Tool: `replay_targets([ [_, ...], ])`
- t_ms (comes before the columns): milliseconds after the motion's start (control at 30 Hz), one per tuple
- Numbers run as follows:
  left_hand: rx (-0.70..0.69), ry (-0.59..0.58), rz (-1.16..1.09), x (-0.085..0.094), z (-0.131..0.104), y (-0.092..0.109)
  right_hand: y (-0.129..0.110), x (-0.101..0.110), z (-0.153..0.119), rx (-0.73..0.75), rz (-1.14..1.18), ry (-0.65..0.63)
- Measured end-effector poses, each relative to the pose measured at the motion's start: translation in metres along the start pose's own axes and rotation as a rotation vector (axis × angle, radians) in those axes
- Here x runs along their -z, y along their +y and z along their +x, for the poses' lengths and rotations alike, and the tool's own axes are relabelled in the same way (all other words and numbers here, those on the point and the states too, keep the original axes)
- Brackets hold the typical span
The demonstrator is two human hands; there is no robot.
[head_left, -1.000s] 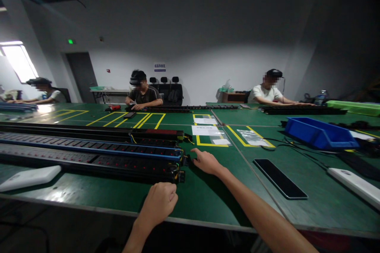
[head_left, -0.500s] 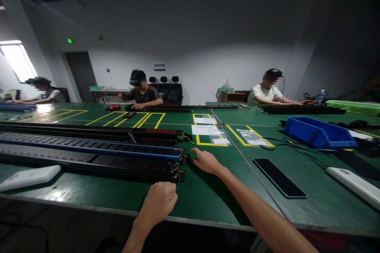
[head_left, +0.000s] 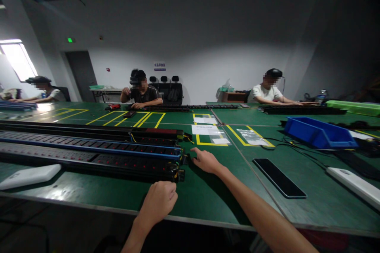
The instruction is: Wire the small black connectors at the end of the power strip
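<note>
My left hand (head_left: pixel 158 201) is curled into a fist over the front edge of the table, just below the nearest power strip (head_left: pixel 133 167). No object shows in it. My right hand (head_left: pixel 206 161) lies on the green tabletop, index finger stretched out and the other fingers loosely bent. It is beside the right-hand ends of the long black strips, holding nothing that I can see. A second strip with a blue edge (head_left: pixel 118 151) runs behind the nearest one. Farther back lies another long black bar (head_left: pixel 89 128). Short wires stick out at the strip ends.
A black-screened phone (head_left: pixel 279 178) and a white elongated device (head_left: pixel 354 185) lie to the right. Beyond them stand a blue bin (head_left: pixel 320 132) and cables. Another white device (head_left: pixel 29 176) is at left. Papers (head_left: pixel 204 129) lie within yellow tape. Three people sit across the table.
My hands have stayed in place. Across the table, the middle person has raised one hand toward the head, and the right-hand person's hands have shifted slightly.
</note>
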State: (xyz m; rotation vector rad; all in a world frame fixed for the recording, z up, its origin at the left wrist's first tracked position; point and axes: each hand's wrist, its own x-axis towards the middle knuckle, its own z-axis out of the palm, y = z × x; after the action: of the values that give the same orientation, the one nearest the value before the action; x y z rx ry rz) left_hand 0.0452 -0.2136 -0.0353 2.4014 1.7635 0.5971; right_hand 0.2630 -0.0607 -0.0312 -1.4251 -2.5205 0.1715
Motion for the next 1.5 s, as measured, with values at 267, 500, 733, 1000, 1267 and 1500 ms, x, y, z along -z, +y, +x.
replay_targets([
  [267, -0.002, 0.006, 0.005, 0.0009, -0.0007, 0.0005, 0.0021, -0.0023, 0.0003, 0.017, 0.005, 0.007],
  [500, -0.006, 0.004, -0.005, 0.0019, 0.0001, 0.0011, 0.0023, -0.0019, 0.0002, 0.003, 0.022, -0.003],
  [733, -0.003, 0.006, 0.003, 0.0026, -0.0007, 0.0025, 0.0024, -0.0009, 0.0005, 0.005, 0.034, -0.007],
  [1000, -0.004, -0.001, 0.012, 0.0013, 0.0000, 0.0011, 0.0018, -0.0010, 0.0005, 0.000, 0.016, -0.009],
  [1267, -0.002, -0.002, 0.005, 0.0017, 0.0001, 0.0017, 0.0019, 0.0000, -0.0003, -0.002, 0.018, -0.013],
  [1500, -0.006, -0.014, 0.012, 0.0066, -0.0003, 0.0059, 0.0007, 0.0018, -0.0011, 0.005, 0.023, -0.015],
])
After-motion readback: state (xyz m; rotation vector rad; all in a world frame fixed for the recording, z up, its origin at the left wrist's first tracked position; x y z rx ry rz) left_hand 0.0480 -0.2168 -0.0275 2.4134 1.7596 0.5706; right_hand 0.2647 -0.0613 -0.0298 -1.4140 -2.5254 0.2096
